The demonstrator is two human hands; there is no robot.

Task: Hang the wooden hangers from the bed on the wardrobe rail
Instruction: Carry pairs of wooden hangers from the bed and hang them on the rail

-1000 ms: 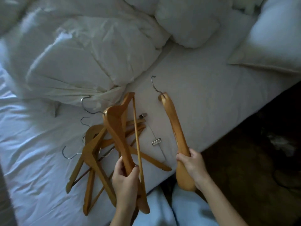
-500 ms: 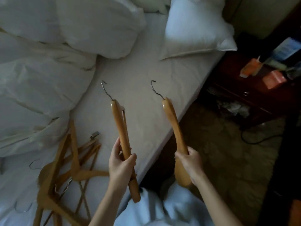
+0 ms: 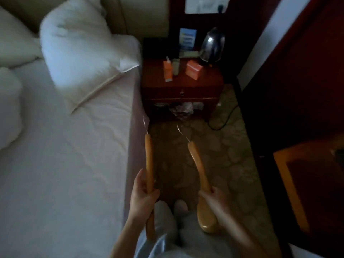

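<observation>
Evenly, one hanger [image 3: 149, 161] per hand [image 3: 143, 199]

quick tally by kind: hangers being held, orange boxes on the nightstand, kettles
wooden hangers: 2
orange boxes: 2
kettle: 1
total: 5
</observation>
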